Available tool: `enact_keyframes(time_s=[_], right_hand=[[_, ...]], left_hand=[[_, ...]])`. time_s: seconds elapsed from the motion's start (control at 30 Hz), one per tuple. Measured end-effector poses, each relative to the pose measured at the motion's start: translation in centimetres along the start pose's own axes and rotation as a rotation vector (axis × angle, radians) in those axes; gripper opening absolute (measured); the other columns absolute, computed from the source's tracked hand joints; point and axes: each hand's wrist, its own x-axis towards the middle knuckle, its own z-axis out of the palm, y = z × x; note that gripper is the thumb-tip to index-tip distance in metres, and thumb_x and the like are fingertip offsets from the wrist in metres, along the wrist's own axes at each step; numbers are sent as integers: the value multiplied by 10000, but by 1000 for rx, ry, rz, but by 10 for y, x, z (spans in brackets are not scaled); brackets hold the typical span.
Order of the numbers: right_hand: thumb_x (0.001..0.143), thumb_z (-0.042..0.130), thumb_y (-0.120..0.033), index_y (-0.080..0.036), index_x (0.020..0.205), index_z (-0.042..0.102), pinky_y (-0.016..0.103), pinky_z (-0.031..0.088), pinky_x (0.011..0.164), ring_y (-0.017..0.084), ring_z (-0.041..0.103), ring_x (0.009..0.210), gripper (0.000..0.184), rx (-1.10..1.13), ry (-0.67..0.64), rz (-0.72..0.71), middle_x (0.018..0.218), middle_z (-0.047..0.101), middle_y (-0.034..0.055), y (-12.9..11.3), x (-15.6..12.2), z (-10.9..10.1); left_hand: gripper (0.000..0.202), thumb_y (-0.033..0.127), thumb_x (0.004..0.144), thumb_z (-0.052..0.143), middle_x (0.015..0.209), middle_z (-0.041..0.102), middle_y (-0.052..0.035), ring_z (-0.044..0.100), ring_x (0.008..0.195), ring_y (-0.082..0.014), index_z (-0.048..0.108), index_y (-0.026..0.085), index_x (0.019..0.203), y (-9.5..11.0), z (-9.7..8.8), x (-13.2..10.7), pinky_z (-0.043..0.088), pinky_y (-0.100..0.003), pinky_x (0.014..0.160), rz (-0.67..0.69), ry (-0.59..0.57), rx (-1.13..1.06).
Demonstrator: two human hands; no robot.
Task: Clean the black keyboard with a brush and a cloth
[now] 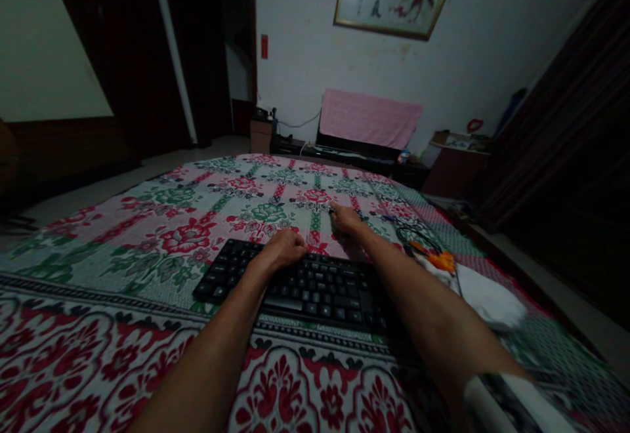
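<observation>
Left fingers [300, 244] and right fingers [336, 210] curl, hold unclear, near a keyboard [315, 282] with unreadable legends [339, 288].

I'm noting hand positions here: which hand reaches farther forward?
The right hand, out over the patterned cover beyond the keyboard; the left hand is nearer the body, by the keyboard's far edge.
</observation>
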Motion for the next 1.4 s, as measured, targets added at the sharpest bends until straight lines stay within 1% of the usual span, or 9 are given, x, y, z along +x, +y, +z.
enact_keyframes(time_s=[0.17, 0.3, 0.37, 0.47, 0.63, 0.87, 0.97, 1.2, 1.4], right_hand=[[790, 505, -221, -151, 1015, 672, 277, 446, 752, 232, 625, 907, 288, -52, -33, 66, 989, 673, 155, -7, 16, 3], [777, 512, -207, -110, 1002, 676, 290, 446, 758, 250, 620, 928, 295, -81, 24, 77, 1002, 658, 198, -14, 5, 2], [761, 534, -222, -139, 990, 683, 273, 445, 746, 234, 622, 911, 285, -70, 24, 23, 978, 673, 164, -13, -6, -3], [717, 593, -252, -166, 861, 714, 231, 440, 670, 196, 631, 801, 206, -12, -94, -90, 852, 701, 91, -6, -24, -15], [650, 650, -192, -168, 812, 704, 170, 397, 548, 121, 596, 646, 173, 138, -229, -120, 714, 686, -1, 10, -56, -30], [691, 620, -217, -159, 819, 671, 199, 388, 612, 130, 564, 695, 150, 211, -26, -288, 783, 656, 30, 9, -107, -41], [729, 600, -232, -163, 849, 666, 205, 392, 648, 134, 570, 739, 154, 232, -6, -326, 812, 647, 33, 7, -120, -42], [741, 568, -175, -169, 949, 663, 227, 408, 713, 149, 577, 820, 228, 267, 15, -354, 906, 643, 50, 13, -125, -30], [729, 568, -151, -173, 931, 660, 224, 407, 697, 141, 569, 793, 224, 264, -1, -336, 889, 641, 46, 10, -128, -33]], left_hand=[[241, 243, 718, 516, 734, 697, -22, 591, 706, -126, 732, 160, 787, 5, -3, -3, 416, -199, 653, 15, -7, 20], [243, 246, 714, 513, 752, 699, -20, 591, 712, -124, 728, 164, 792, 2, -1, -2, 409, -199, 642, 24, 2, 13], [246, 254, 712, 510, 739, 697, -23, 587, 696, -126, 726, 160, 782, 1, -1, -2, 401, -201, 620, 38, 5, 19], [247, 262, 709, 509, 711, 691, -29, 582, 671, -128, 724, 153, 765, 1, 0, -2, 388, -206, 592, 39, -2, 22], [238, 267, 702, 516, 733, 697, -21, 591, 697, -127, 717, 158, 768, -1, 1, -1, 384, -197, 599, 39, 7, 2], [247, 254, 699, 491, 677, 674, -14, 572, 658, -120, 711, 147, 730, -6, 2, 4, 366, -196, 572, 80, -4, 23], [252, 257, 697, 483, 652, 657, -7, 560, 641, -121, 710, 148, 708, -4, 1, 2, 360, -202, 563, 92, -7, 31], [268, 273, 698, 472, 633, 645, -15, 558, 637, -127, 702, 136, 688, -4, 0, 1, 348, -201, 542, 109, -14, 33], [256, 271, 697, 479, 649, 660, -5, 566, 660, -123, 700, 142, 704, -11, 4, 6, 354, -189, 547, 98, -11, 23]])
